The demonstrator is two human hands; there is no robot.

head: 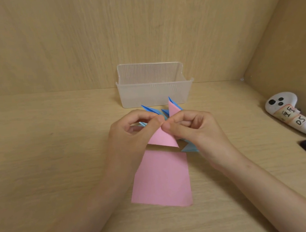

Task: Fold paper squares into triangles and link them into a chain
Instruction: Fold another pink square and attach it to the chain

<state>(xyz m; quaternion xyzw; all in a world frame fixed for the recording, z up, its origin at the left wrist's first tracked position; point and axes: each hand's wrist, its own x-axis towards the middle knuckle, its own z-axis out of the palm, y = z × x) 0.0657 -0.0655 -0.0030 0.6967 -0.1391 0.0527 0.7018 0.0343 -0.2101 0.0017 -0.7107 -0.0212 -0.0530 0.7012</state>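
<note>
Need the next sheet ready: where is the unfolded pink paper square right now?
Head view, centre: the pink square lies flat on the desk, just nearer the person than the folded pink triangle.

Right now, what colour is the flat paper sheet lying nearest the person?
The flat paper sheet is plain pink; head view shows it.
</note>
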